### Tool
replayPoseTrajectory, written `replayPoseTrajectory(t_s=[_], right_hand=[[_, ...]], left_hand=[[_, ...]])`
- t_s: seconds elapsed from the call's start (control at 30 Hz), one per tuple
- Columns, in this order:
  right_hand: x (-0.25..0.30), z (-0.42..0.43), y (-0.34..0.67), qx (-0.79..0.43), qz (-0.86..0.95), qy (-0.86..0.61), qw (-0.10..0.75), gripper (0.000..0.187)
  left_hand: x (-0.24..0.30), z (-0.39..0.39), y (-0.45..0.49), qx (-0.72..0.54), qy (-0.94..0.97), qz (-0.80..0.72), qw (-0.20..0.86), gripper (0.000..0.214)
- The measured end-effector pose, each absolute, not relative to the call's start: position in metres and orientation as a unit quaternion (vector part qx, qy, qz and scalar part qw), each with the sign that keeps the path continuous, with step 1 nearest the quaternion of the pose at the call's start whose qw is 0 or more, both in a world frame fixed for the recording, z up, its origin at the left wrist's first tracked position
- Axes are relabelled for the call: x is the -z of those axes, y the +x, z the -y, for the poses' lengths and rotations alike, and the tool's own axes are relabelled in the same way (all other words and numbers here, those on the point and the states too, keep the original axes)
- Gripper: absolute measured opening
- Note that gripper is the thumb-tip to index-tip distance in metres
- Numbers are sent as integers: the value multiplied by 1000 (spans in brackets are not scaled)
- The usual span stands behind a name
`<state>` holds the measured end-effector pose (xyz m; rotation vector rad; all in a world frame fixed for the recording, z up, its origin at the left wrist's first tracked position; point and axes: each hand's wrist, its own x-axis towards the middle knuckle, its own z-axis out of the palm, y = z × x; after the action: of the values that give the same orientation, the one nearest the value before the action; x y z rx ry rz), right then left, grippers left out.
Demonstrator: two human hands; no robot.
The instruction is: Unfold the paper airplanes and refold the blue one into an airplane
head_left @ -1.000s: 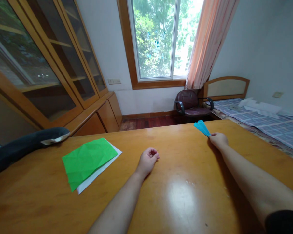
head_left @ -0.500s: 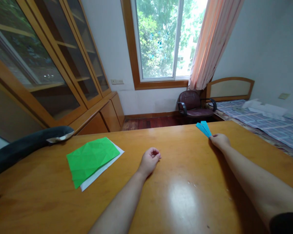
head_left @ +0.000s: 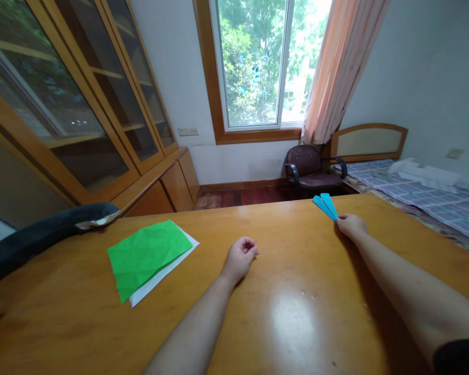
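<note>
My right hand (head_left: 350,224) reaches to the far right part of the wooden table (head_left: 281,312) and pinches the near end of a folded blue paper (head_left: 325,205), which points away toward the table's far edge. My left hand (head_left: 240,257) rests on the table near the middle, fingers curled loosely into a fist with nothing seen in it. A creased green sheet (head_left: 148,253) lies to the left of that hand, on top of a white sheet (head_left: 168,271).
A dark curved chair back (head_left: 42,234) rises at the table's left edge. Glass-fronted wooden cabinets (head_left: 62,104) line the left wall. Beyond the table stand a dark red armchair (head_left: 310,169), a window with a curtain (head_left: 336,67), and a bed (head_left: 426,195) at right.
The view shifted slightly over the second. The blue paper turned a little in my right hand's pinch, standing more on edge. My left hand stayed where it was.
</note>
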<state>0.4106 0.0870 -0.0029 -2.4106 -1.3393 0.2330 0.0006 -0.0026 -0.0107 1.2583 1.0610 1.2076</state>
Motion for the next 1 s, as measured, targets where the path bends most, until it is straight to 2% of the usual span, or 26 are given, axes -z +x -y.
replayPoseTrajectory(t_s=[0.47, 0.67, 0.83, 1.0], right_hand=[[2, -97, 424, -108, 477, -848, 203, 36], [-14, -95, 413, -85, 464, -856, 212, 39], [-40, -84, 354, -53, 523, -788, 319, 35], [-35, -73, 279, -143, 578, -684, 421, 29]], left_hand=[[15, 2, 2, -511, 514, -441, 530, 22], [14, 4, 2, -506, 528, -441, 520, 16], [8, 11, -1, -476, 608, -468, 430, 4], [-13, 8, -29, -450, 689, -484, 298, 10]])
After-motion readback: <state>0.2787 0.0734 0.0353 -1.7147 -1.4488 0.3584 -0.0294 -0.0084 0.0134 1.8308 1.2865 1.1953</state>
